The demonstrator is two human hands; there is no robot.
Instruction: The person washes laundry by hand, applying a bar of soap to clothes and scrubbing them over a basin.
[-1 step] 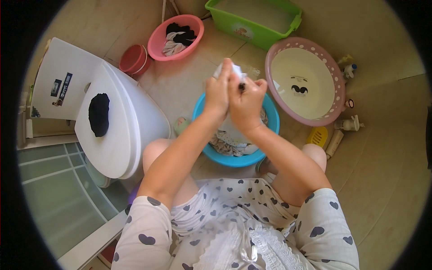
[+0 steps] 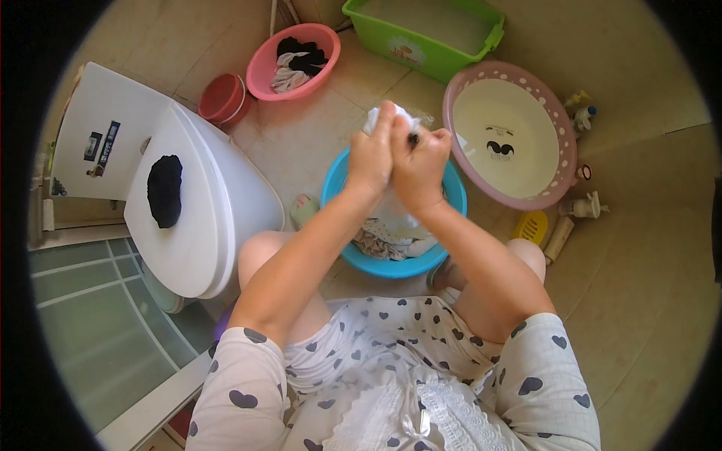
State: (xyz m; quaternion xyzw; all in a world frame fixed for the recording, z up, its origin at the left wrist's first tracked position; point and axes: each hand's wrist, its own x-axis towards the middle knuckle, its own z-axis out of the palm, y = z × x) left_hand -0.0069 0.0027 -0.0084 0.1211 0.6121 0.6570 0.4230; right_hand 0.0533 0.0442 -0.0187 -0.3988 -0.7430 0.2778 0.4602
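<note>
My left hand (image 2: 371,156) and my right hand (image 2: 420,167) are pressed together, both closed on a small white cloth (image 2: 406,115). Part of the cloth sticks out beyond the fingers, and a dark bit shows at the right fist; the rest is hidden in my grip. Below them stands a blue basin (image 2: 391,270) between my feet. Wet-looking laundry (image 2: 383,242), whitish and grey-brown, lies in it with some water, partly covered from sight by my forearms.
A black cloth (image 2: 165,192) lies on the closed toilet lid (image 2: 199,248) at left. Beyond are a red bucket (image 2: 222,100), a pink basin (image 2: 259,64) with black and white clothes, a green tub (image 2: 444,64) and a pink-rimmed basin (image 2: 553,98) holding water. Right: a yellow soap dish (image 2: 531,228).
Both hands have shifted slightly to the right. A little more of the white cloth shows above the fingers.
</note>
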